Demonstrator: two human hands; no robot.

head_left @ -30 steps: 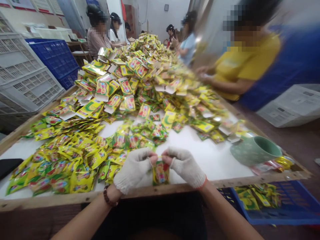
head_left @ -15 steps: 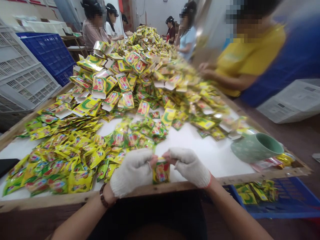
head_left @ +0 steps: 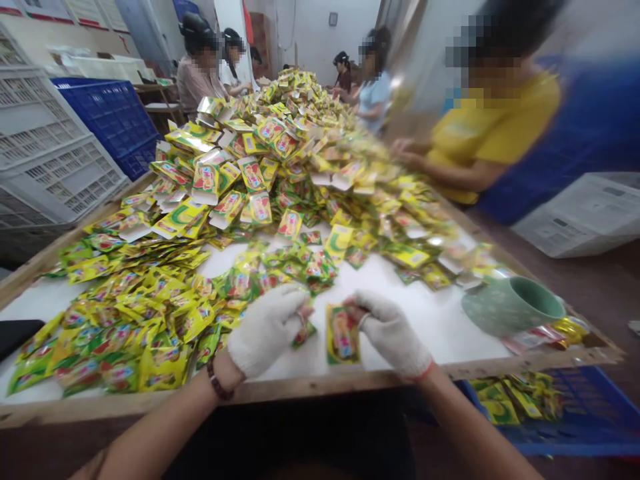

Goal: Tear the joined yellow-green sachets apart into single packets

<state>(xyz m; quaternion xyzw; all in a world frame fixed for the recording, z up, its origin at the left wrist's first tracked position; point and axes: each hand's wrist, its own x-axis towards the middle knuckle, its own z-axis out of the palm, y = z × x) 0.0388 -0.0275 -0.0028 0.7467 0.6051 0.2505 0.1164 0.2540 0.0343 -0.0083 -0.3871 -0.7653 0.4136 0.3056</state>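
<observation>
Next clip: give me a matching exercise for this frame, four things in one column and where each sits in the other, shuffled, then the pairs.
Things:
1. sachet
2. green cup
3. blue crate
4. left hand

Places:
A. below the table's near right corner, with packets inside
B. lying on its side on the table, far right
C. pinched in the gloved right hand
D. at the edge of the loose packet pile, fingers on a small packet

Pairs: 1-C, 2-B, 3-A, 4-D

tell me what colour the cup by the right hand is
Pale green, glossy: the cup lies on its side, shown in the head view.
</observation>
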